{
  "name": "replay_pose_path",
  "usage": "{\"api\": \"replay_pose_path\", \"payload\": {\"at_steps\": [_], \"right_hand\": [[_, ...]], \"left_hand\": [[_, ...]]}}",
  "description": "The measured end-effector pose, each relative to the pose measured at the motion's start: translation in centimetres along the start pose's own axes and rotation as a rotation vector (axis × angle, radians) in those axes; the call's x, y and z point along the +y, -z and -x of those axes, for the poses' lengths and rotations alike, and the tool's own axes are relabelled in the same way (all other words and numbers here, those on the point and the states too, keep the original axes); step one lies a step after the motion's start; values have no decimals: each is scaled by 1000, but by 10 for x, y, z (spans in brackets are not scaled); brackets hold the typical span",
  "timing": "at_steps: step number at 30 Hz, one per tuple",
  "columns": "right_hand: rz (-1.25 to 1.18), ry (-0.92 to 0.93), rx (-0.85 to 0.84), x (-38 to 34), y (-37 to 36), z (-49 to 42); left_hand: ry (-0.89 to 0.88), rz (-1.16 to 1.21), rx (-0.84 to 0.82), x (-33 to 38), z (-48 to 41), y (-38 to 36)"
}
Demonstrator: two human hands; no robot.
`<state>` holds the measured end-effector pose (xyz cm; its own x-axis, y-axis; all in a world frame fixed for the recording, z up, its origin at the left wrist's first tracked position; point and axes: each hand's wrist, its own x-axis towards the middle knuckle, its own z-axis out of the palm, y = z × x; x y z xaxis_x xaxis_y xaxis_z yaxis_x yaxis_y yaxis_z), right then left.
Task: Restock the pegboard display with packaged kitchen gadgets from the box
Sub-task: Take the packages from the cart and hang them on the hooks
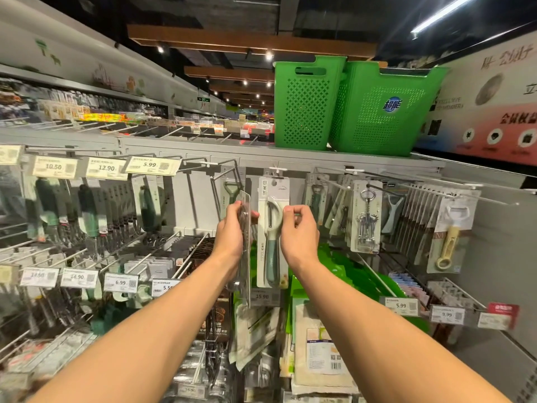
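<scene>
Left hand [232, 229] grips edge-on clear pack [247, 257], contents unreadable; right hand [300, 228] pinches peeler pack [271, 254] edge.

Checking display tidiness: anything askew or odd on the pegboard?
The 5.99 tag on the top row sits tilted, unlike the 12.90 tag beside it. Right of the peeler pack pinched by the right hand, several packs hang fanned and twisted. The left hand holds a clear pack, unhung. No spill or damage shows.

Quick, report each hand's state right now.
Left hand: grips a clear package, seen edge-on.
Right hand: pinches the right edge of the hanging peeler package.
</scene>
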<state>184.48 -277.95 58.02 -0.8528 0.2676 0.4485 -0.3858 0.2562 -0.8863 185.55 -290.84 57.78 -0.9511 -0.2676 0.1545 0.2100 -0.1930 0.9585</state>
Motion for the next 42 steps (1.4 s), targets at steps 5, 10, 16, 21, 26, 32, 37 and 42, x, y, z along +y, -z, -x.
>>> {"api": "replay_pose_path", "payload": {"at_steps": [5, 10, 16, 21, 26, 32, 37, 42], "right_hand": [[5, 16, 21, 1, -5, -11], [12, 64, 21, 10, -11, -17], [22, 107, -6, 16, -9, -17], [80, 119, 10, 26, -11, -22], [124, 98, 21, 30, -15, -35], [155, 68, 44, 42, -24, -50], [145, 36, 10, 46, -27, -60], [139, 21, 2, 52, -29, -71]], "left_hand": [[-27, 14, -5, -5, -17, -2], [-46, 36, 3, -8, -31, -4], [-53, 51, -7, -8, -32, -7], [-38, 20, 2, -14, -40, -9], [-34, 2, -2, -14, -46, -11], [-37, -36, 24, -24, -59, -11], [-60, -86, 24, -25, -66, -15], [-55, -105, 44, -28, -80, -18]]}}
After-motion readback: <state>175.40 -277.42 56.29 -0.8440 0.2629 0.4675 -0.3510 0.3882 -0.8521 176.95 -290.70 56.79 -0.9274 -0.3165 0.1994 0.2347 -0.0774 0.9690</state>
